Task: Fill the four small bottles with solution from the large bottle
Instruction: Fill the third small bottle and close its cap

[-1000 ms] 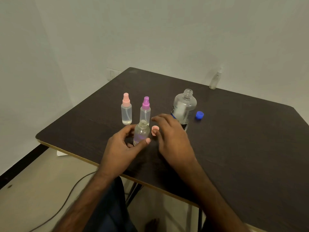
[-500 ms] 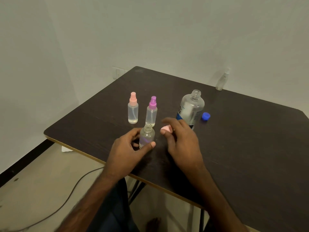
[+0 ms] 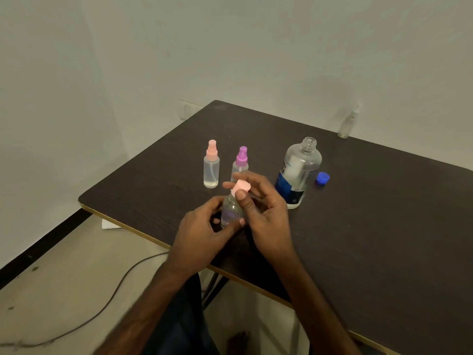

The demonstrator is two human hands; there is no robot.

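Head view: small bottle (image 3: 231, 212) near table edge (image 3: 128, 224)

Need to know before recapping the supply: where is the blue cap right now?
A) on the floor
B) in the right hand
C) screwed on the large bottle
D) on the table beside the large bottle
D: the blue cap lies on the table beside the open-necked large bottle; the right hand pinches a pink cap over the small bottle held by the left hand.
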